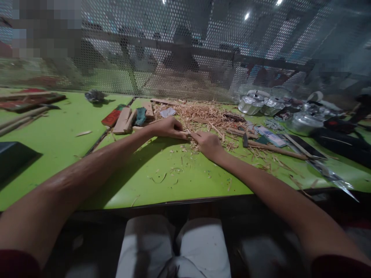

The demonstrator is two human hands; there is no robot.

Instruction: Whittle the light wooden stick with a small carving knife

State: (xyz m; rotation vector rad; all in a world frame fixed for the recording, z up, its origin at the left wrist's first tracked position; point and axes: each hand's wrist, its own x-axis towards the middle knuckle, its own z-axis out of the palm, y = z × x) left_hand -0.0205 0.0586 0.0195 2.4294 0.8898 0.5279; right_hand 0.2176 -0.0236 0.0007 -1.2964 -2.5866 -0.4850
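Note:
My left hand point(171, 128) and my right hand point(209, 143) meet low over the middle of the green table point(162, 173). Both are closed, fingertips together around a small pale piece point(188, 133) that looks like wood; most of it is hidden by the fingers. Just behind the hands spreads a heap of wood shavings point(199, 112). Short wood blocks point(122, 120) and a dark green cloth-like scrap point(141, 116) lie beyond my left wrist. To the right of my right hand rests a hammer point(272, 148) with a wooden handle.
A perforated metal screen point(185, 58) stands along the table's back. Foil-like silver containers point(251, 103), a phone point(271, 136) and a dark bag point(342, 144) are on the right. A long pointed metal strip point(333, 177) reaches the front edge. Wooden sticks point(23, 117) lie left.

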